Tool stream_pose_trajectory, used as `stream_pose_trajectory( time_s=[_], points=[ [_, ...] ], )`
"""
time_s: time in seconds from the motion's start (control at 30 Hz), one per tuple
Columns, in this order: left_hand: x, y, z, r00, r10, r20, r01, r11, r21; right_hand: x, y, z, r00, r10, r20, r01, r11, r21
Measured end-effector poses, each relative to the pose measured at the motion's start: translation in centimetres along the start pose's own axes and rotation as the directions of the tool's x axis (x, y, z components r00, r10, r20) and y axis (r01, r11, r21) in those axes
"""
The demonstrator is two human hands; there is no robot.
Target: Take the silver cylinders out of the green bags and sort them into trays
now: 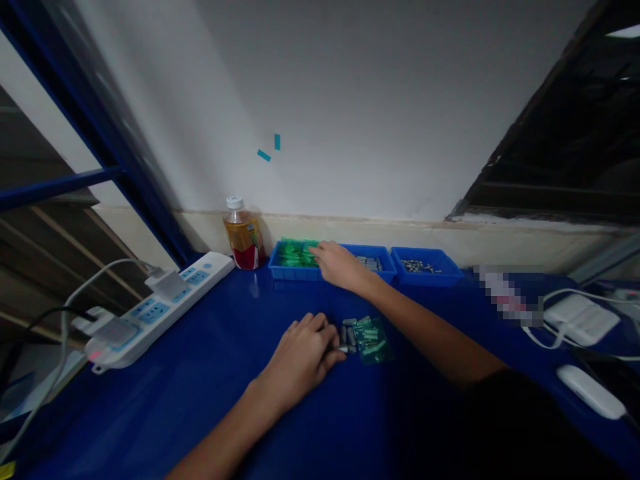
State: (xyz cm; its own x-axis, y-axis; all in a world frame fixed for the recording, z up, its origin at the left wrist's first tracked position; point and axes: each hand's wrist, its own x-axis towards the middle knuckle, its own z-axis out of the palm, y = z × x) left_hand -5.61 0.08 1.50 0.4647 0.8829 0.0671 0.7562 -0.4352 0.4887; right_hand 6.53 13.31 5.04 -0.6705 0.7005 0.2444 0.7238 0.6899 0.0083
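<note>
1. While the left hand (pixel 305 353) lies palm down on the table (pixel 225 380), its fingers are bent and their tips touch a small group of grey pieces (pixel 349 337). I cannot tell if they really grip one.
2. The grey pieces lie on the table near its middle, just right of the left hand. A green heap (pixel 374 341) of small flat parts lies against them on the right side.
3. The right hand (pixel 340 265) is farther back, at the left tray (pixel 290 273). Its fingers are stretched to the left over the green parts (pixel 295 254) in this tray. It is too blurred to tell if the fingertips pinch anything.
4. The right forearm crosses the table above the green heap, not touching it.
5. Three blue trays stand in a row along the wall (pixel 350 100). The middle tray (pixel 387 261) holds grey parts and is partly hidden by the right hand. The right tray (pixel 425 277) holds small metal bits.
6. A bottle (pixel 243 233) with yellow drink and a white cap stands just left of the left tray.
7. A white power strip (pixel 165 308) with plugs in it lies at the left of the table, well apart from the hands.
8. Two white devices (pixel 580 319) with cables lie at the far right.
9. Two bits of blue tape (pixel 270 148) stick on the wall above the trays.
</note>
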Motion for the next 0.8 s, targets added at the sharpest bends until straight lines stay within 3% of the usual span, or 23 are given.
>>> stream_pose_trajectory(
  time_s=[0.07,0.13,0.23,0.37,0.47,0.6,0.7,0.8],
  points=[
    [0.4,-0.7,-0.2,0.996,-0.047,-0.076,0.027,0.971,-0.239,-3.4,-1.0,-0.5,0.976,-0.001,-0.218,0.046,0.979,0.2],
    [0.7,-1.4,-0.3,0.988,-0.102,-0.118,0.034,0.879,-0.475,-7.4,-2.1,-0.6,0.95,-0.013,-0.313,0.137,0.915,0.379],
    [1.0,-1.5,0.0,0.989,-0.116,-0.091,0.024,0.736,-0.676,-12.3,-3.3,-0.2,0.966,-0.053,-0.253,0.163,0.885,0.437],
    [1.2,-0.4,1.0,0.995,-0.096,0.003,0.065,0.651,-0.757,-15.0,-3.7,0.8,0.965,-0.01,-0.262,0.122,0.901,0.416],
    [1.1,0.2,1.1,0.996,-0.093,0.008,0.073,0.722,-0.689,-15.0,-3.1,1.6,0.951,0.056,-0.305,0.086,0.897,0.433],
    [0.7,-0.3,0.4,0.995,-0.062,-0.073,0.038,0.956,-0.292,-13.8,0.0,2.2,0.926,0.185,-0.329,-0.039,0.913,0.405],
    [0.3,-1.1,0.1,0.999,-0.037,-0.005,0.037,0.999,-0.034,-11.8,3.9,1.8,0.882,0.291,-0.371,-0.162,0.926,0.339],
    [0.1,-1.6,0.3,0.995,-0.051,0.084,0.047,0.998,0.048,-9.5,7.4,1.2,0.852,0.38,-0.36,-0.316,0.921,0.226]
  ],
)
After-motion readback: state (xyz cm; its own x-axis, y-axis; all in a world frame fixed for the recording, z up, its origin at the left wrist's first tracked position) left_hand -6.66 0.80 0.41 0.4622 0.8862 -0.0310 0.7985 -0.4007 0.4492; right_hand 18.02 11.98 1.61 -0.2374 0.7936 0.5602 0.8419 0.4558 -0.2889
